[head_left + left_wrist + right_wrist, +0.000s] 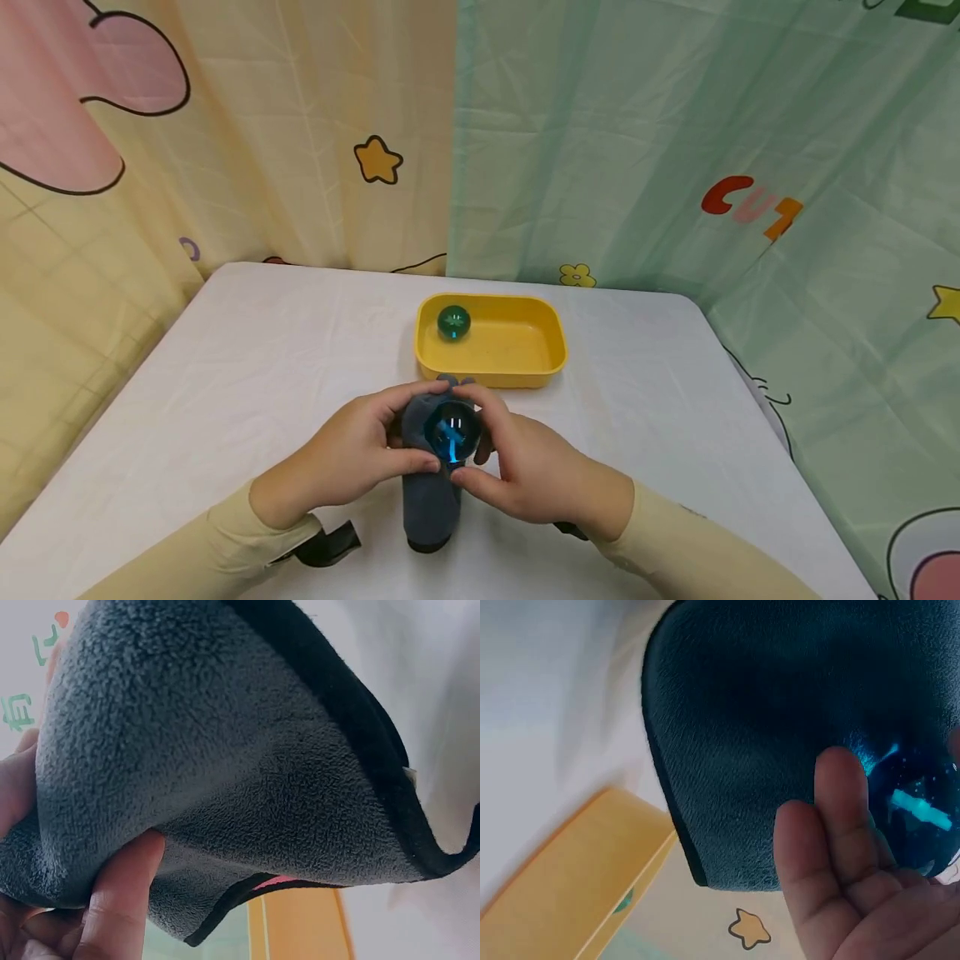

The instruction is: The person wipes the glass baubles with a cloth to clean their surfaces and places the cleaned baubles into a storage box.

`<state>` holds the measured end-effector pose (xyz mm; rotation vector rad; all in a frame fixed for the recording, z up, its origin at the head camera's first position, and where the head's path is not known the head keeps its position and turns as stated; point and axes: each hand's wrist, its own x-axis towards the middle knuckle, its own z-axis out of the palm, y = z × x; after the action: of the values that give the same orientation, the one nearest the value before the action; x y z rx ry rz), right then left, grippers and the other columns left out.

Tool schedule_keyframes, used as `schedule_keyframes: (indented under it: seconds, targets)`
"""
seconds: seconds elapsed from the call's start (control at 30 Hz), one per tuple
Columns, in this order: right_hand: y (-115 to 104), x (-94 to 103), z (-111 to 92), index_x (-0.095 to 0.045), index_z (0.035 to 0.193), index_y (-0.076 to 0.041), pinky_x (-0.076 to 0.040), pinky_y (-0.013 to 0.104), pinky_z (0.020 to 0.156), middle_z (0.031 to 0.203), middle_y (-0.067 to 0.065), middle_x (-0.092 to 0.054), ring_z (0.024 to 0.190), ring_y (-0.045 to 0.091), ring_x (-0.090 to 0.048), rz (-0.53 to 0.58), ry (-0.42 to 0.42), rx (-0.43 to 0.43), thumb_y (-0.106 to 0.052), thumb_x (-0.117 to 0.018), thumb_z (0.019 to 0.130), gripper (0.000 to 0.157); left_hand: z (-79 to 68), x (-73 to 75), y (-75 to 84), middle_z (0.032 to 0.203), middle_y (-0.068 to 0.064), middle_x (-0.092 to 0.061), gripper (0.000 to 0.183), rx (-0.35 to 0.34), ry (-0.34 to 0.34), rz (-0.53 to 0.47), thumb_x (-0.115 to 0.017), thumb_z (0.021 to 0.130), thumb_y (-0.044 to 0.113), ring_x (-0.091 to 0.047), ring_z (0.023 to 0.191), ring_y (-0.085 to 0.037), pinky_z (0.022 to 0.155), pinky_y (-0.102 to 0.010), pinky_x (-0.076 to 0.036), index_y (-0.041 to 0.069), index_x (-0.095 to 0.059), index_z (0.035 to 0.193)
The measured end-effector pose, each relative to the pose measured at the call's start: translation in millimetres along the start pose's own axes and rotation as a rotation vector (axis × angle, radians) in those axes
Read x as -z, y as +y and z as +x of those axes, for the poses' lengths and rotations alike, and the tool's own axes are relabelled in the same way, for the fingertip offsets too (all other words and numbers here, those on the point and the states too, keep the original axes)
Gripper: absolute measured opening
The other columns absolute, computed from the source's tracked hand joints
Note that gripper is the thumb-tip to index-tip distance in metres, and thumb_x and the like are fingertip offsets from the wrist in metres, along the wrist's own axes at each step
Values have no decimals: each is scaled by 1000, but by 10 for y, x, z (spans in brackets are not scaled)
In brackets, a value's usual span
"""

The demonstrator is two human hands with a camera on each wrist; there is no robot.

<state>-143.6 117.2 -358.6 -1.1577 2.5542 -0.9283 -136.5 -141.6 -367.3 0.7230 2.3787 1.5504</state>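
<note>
A grey plush cloth (431, 508) with black edging hangs over the near middle of the table. My left hand (348, 450) grips it from the left; in the left wrist view the thumb or a finger (126, 889) presses into its folds. In front of the cloth is a clear blue ball (453, 433), glossy with bright reflections. My right hand (536, 462) holds this ball from the right, index finger above and thumb below. The right wrist view shows two fingers (841, 795) between the cloth and the ball (919, 817).
Just beyond the hands stands a yellow tray (491, 379), with a green clear ball (453, 322) in its left part. A white cloth covers the table (225, 400). Printed curtains (555, 150) enclose the back and sides. A black strap (327, 546) hangs below the left wrist.
</note>
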Motion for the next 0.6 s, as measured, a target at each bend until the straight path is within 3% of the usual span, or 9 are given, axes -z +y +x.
schedule_keyframes:
  seconds: [0.1, 0.2, 0.33, 0.47, 0.53, 0.6]
  targets:
    - [2, 18, 6, -23, 157, -13, -57, 17, 77, 119, 4, -71, 87, 6, -62, -67, -13, 33, -25, -73, 101, 76, 12, 4, -16, 115, -5, -76, 75, 11, -4, -11, -86, 90, 24, -69, 83, -14, 74, -28, -63, 13, -50, 155]
    - [8, 22, 15, -30, 154, -9, -54, 16, 70, 102, 1, -71, 76, 3, -56, -96, 19, 44, -28, -74, 100, 72, 12, 4, -13, 120, -6, -75, 75, 12, -12, -32, -85, 91, 24, -70, 85, -14, 76, -29, -63, 14, -50, 156]
    - [28, 2, 40, -45, 142, -5, -46, 17, 55, 76, -6, -62, 61, -1, -48, -26, 62, 12, -31, -73, 101, 56, 3, -2, 2, 122, -7, -75, 74, 7, -12, -36, -85, 91, 23, -70, 86, -14, 76, -28, -63, 13, -50, 156]
    - [40, -26, 70, -63, 116, -8, -42, 18, 52, 72, -9, -61, 59, -1, -48, 80, 88, -67, -32, -68, 104, 27, -5, -17, 18, 119, -7, -76, 73, 10, -28, -20, -86, 90, 23, -70, 84, -14, 76, -28, -63, 14, -51, 154]
    - [30, -37, 78, -68, 112, -10, -44, 19, 55, 76, -9, -65, 63, 0, -51, 115, 88, -103, -35, -65, 106, 26, -8, -20, 20, 117, -5, -76, 73, 14, -28, -1, -86, 90, 25, -69, 82, -13, 76, -27, -63, 15, -52, 154]
    - [6, -40, 73, -67, 124, -9, -48, 21, 58, 83, -7, -70, 66, 2, -54, 128, 76, -120, -39, -62, 107, 35, -10, -17, 12, 116, -5, -76, 73, 2, -23, 16, -86, 90, 25, -68, 81, -12, 75, -27, -62, 13, -52, 154]
